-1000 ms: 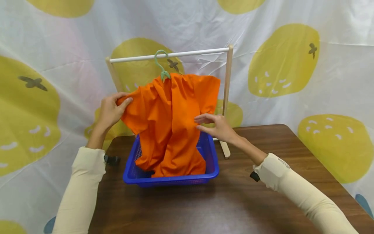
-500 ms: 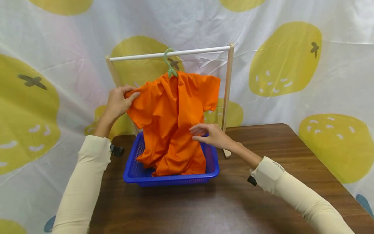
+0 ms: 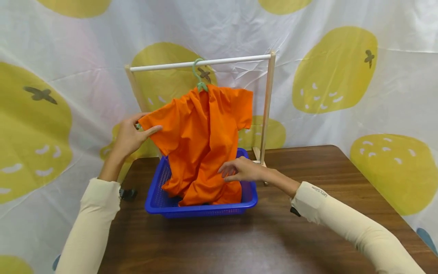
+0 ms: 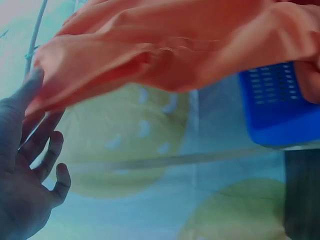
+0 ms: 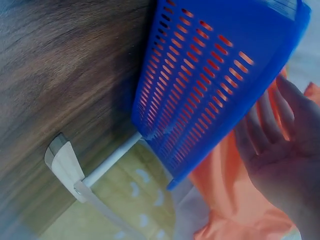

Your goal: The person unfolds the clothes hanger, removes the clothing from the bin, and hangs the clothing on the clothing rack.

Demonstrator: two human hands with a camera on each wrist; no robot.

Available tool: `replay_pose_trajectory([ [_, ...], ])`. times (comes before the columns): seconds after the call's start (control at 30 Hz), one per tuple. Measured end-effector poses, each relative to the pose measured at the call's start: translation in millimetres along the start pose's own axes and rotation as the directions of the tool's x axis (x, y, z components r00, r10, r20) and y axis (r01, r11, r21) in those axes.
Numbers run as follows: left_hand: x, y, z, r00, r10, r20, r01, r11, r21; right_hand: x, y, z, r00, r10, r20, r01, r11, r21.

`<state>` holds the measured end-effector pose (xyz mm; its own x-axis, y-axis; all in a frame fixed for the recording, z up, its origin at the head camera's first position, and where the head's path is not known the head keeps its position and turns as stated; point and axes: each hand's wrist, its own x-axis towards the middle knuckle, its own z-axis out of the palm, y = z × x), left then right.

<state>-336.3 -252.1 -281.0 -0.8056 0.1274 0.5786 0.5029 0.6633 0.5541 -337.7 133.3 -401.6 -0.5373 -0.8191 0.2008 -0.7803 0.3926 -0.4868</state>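
An orange short-sleeved shirt [image 3: 191,129] hangs from a green hanger [image 3: 198,76] hooked over the rack's white rod, its lower part bunched inside a blue plastic basket [image 3: 202,210]. My left hand [image 3: 129,137] holds the edge of the shirt's left-side sleeve, thumb in front and fingers behind. In the left wrist view that sleeve [image 4: 85,65] stretches away from my thumb, while the other fingers are loosely bent. My right hand [image 3: 241,170] is over the basket's right side, in front of the shirt's lower part, fingers loosely curled around nothing. Fabric covers the hanger's arms.
The wooden rack's white rod [image 3: 236,60] runs across behind the shirt, and its right post [image 3: 267,110] stands beside the basket. Underneath is a dark brown wooden table [image 3: 291,228]. A white curtain [image 3: 239,23] with yellow fruit prints hangs behind.
Held by my left hand, the sleeve first shifted right, then left and down. The hanger slid right along the rod, then stopped. My right hand lowered along the shirt front towards the basket.
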Motion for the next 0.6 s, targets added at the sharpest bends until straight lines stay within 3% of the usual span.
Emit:
replay_pose_trajectory([
  [0.13,-23.9,-21.3,2.6,1.000,0.008,0.020,-0.008,0.999,0.034,3.4,-1.2,7.6,0.984,0.018,0.175,-0.016,1.000,-0.010],
  [0.27,-48.6,-49.7,12.3,0.991,0.001,0.137,-0.006,0.999,0.033,8.9,-3.3,18.5,0.941,0.048,0.335,-0.040,0.999,-0.030],
  [0.4,-75.0,-75.2,21.7,0.955,-0.068,0.289,0.054,0.997,0.059,16.9,-7.2,28.5,0.919,0.071,0.388,-0.011,0.988,-0.156],
  [0.6,-100.3,-101.3,29.8,0.893,-0.113,0.435,0.086,0.993,0.080,37.2,-9.0,37.5,0.920,0.062,0.387,0.047,0.963,-0.266],
])
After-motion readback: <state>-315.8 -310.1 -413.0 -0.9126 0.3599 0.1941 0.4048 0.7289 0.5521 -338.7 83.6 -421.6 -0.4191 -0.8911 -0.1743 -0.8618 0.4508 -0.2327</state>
